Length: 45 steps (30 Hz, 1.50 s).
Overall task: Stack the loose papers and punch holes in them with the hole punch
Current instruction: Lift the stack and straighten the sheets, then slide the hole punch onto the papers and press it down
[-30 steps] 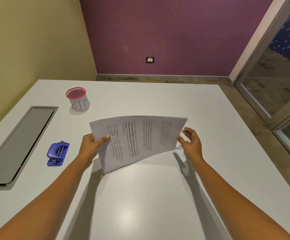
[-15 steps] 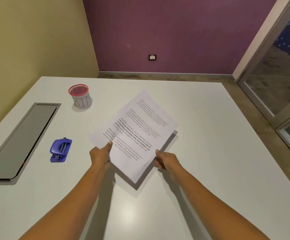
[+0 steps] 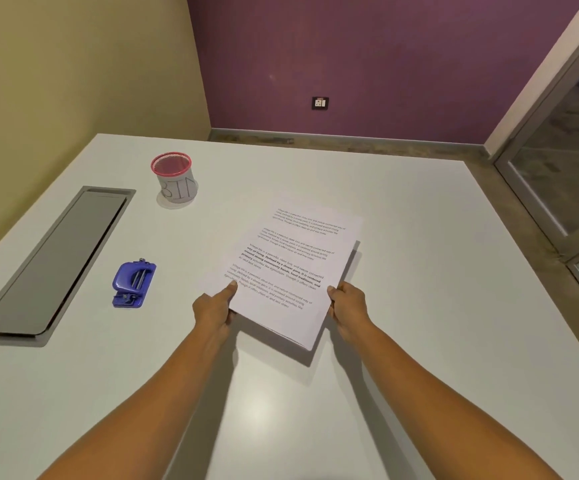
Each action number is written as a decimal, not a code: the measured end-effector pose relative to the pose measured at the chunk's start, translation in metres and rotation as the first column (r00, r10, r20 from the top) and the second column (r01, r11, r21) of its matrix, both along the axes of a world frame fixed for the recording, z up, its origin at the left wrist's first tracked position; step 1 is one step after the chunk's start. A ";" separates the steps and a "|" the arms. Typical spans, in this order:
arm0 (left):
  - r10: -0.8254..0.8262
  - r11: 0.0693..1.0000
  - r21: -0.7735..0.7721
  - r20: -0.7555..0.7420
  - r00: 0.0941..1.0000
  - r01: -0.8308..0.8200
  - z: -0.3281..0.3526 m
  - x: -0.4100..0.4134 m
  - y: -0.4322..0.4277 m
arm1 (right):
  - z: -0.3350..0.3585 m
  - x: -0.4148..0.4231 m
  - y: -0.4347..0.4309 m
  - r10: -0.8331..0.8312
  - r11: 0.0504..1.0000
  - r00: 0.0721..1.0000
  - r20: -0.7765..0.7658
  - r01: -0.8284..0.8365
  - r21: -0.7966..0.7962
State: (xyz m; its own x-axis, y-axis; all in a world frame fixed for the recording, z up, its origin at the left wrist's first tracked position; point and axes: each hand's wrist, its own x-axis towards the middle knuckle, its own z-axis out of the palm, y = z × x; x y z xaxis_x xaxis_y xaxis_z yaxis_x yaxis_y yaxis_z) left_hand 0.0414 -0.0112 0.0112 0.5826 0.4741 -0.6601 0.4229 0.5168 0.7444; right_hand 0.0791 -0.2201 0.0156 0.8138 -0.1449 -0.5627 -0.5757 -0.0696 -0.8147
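A stack of printed white papers (image 3: 291,265) is held just above the white table (image 3: 419,271), long side pointing away from me, its near corner low over the surface. My left hand (image 3: 213,308) pinches the stack's left edge with the thumb on top. My right hand (image 3: 348,304) grips the right edge near the bottom corner. A blue hole punch (image 3: 132,284) lies on the table to the left of my left hand, apart from the papers.
A mesh cup with a red rim, labelled BIN (image 3: 174,181), stands at the back left. A long grey cable-tray lid (image 3: 56,261) is set into the table's left side. A glass door (image 3: 565,168) is to the right.
The papers turned from sideways to lengthwise and came down toward the table. My right hand shifted from the far right edge to the near right edge.
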 end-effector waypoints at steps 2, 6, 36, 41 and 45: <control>-0.021 1.000 0.007 0.016 1.000 0.021 0.002 -0.002 0.015 | -0.004 0.006 -0.004 0.002 0.999 1.000 0.004 -0.002 -0.043; -0.042 0.996 0.080 0.034 0.999 0.039 0.011 -0.003 0.057 | -0.010 0.015 -0.010 0.026 0.995 0.999 0.023 -0.024 -0.099; -0.099 0.708 0.641 -0.326 0.940 0.297 -0.016 0.011 0.190 | -0.038 0.017 -0.005 0.100 0.989 0.995 -0.025 -0.102 -0.109; -0.107 0.741 0.619 -0.274 0.956 0.261 -0.010 0.012 0.178 | -0.036 0.016 -0.009 0.090 0.993 0.996 -0.007 -0.090 -0.074; -0.144 0.804 0.538 -0.235 0.961 0.252 -0.004 0.011 0.162 | -0.033 0.015 -0.012 0.091 0.996 0.996 0.006 -0.091 -0.027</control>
State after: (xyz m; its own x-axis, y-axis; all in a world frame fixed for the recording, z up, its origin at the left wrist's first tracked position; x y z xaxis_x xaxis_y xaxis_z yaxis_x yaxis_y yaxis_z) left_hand 0.0523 0.1507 0.0068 0.6058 0.6783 -0.4159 0.6197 -0.0744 0.7813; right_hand 0.0942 -0.2316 -0.0179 0.8283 -0.0854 -0.5537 -0.5602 -0.1433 -0.8159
